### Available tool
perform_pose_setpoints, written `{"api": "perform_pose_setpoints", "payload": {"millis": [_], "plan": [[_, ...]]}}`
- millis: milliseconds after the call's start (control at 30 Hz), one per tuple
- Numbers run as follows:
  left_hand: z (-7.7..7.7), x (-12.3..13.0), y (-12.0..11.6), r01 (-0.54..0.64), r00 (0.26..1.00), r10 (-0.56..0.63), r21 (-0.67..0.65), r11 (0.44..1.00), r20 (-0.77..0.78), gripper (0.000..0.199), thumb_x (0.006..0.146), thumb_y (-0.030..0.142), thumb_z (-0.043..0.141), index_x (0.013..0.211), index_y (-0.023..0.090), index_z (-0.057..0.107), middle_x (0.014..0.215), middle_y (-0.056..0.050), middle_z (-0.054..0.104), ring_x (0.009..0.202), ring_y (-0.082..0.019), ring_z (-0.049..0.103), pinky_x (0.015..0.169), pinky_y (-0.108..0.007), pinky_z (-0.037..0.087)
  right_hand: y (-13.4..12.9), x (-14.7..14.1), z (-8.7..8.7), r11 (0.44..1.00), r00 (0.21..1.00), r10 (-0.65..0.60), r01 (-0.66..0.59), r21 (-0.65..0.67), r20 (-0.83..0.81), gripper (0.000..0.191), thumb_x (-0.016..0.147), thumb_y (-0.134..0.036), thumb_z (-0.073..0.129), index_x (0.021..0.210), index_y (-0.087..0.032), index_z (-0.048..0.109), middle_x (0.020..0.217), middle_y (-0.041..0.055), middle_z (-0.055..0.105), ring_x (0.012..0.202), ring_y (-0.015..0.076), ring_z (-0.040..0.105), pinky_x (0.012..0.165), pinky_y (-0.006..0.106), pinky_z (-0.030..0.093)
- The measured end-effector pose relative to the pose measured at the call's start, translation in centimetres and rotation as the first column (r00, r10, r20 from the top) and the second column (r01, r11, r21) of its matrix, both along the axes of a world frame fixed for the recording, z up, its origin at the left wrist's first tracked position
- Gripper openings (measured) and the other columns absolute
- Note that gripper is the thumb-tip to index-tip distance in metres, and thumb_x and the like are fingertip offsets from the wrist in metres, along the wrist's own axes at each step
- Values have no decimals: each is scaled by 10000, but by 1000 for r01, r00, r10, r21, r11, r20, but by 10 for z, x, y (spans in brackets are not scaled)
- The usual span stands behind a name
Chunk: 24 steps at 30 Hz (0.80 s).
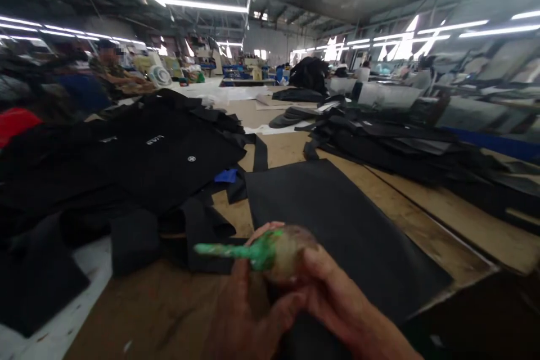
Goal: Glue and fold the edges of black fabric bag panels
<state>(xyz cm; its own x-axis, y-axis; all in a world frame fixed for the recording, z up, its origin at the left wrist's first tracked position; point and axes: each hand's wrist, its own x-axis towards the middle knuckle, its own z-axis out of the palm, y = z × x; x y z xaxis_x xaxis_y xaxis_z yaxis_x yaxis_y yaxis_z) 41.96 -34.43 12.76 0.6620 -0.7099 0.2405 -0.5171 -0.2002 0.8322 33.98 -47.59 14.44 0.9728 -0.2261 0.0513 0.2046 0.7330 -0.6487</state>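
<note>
A rounded, pale bottle-like object with a green top and a long green nozzle (264, 250) is held up over the table, its nozzle pointing left. My right hand (333, 287) wraps round its rounded end from the right. From below and the left, my left hand (253, 304) has its fingers against the green part. Both hands are slightly blurred. Beneath and beyond them a flat black fabric panel (337, 219) lies on the brown table (278, 149).
Piled black fabric with white marks (169, 163) covers the left side, with a blue scrap (226, 175) at its edge. Stacked dark pieces (396, 146) lie on the right. Farther back are a white fan (159, 75), sewing machines and several people.
</note>
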Motion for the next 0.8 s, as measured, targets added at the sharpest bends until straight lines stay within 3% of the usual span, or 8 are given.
{"api": "perform_pose_setpoints", "payload": {"millis": [100, 200, 267, 333, 467, 633, 700, 800], "plan": [[-2, 5, -20, 75, 997, -74, 82, 994, -13, 716, 791, 501, 585, 1393, 318, 244, 1434, -56, 385, 1293, -265, 390, 1020, -490, 390, -43, -44, -11, 963, 955, -267, 270, 2, -131, 387, 737, -447, 683, 1045, -214, 653, 938, 68, 715, 755, 197, 677, 546, 257, 532], [-19, 18, -29, 108, 990, -124, 201, 974, 70, 474, 861, 401, 521, 1310, 311, 396, 1419, -28, 400, 1335, -235, 316, 1081, -508, 287, -75, -93, -18, 876, 831, -479, 472, -100, -283, 422, 678, -472, 716, 1038, -257, 665, 991, 74, 714, 851, 269, 681, 565, 321, 559], [-32, 25, -33, 139, 967, -192, 284, 949, 169, 389, 878, 333, 505, 1261, 280, 464, 1399, -37, 425, 1340, -233, 300, 1089, -502, 268, -83, -121, -21, 836, 750, -545, 522, -170, -376, 381, 702, -464, 694, 1038, -288, 670, 999, 63, 716, 857, 268, 683, 565, 312, 564], [-42, 27, -38, 154, 924, -264, 361, 920, 277, 415, 871, 339, 523, 1272, 245, 469, 1404, -66, 415, 1350, -249, 274, 1089, -496, 262, -82, -141, -24, 811, 670, -569, 552, -193, -477, 333, 741, -469, 654, 1026, -298, 677, 990, 53, 720, 828, 238, 690, 565, 275, 561], [-50, 26, -50, 135, 806, -396, 515, 846, 440, 594, 843, 544, 494, 1343, 234, 415, 1447, -118, 346, 1361, -306, 234, 1088, -520, 230, -77, -161, -39, 798, 564, -531, 584, -149, -632, 340, 725, -504, 655, 1000, -306, 687, 1009, 45, 718, 806, 227, 694, 574, 256, 564], [-52, 36, -61, 115, 789, -428, 577, 808, 442, 655, 841, 626, 408, 1376, 250, 372, 1473, -128, 304, 1370, -304, 218, 1099, -523, 190, -73, -165, -56, 852, 619, -467, 507, -134, -631, 318, 652, -485, 716, 913, -303, 708, 1009, 52, 716, 890, 275, 674, 636, 320, 578], [-53, 45, -69, 108, 788, -423, 576, 811, 448, 647, 848, 615, 408, 1377, 245, 370, 1477, -127, 297, 1373, -295, 215, 1107, -514, 175, -66, -160, -54, 867, 653, -471, 465, -177, -593, 273, 649, -435, 732, 882, -295, 708, 970, 51, 721, 890, 258, 669, 634, 289, 568], [-55, 58, -83, 83, 796, -389, 552, 830, 465, 640, 857, 595, 408, 1373, 216, 381, 1470, -148, 302, 1368, -318, 218, 1099, -541, 168, -51, -145, -46, 839, 626, -532, 477, -260, -569, 300, 646, -372, 747, 929, -291, 687, 969, 32, 717, 792, 204, 667, 596, 241, 545]]}}
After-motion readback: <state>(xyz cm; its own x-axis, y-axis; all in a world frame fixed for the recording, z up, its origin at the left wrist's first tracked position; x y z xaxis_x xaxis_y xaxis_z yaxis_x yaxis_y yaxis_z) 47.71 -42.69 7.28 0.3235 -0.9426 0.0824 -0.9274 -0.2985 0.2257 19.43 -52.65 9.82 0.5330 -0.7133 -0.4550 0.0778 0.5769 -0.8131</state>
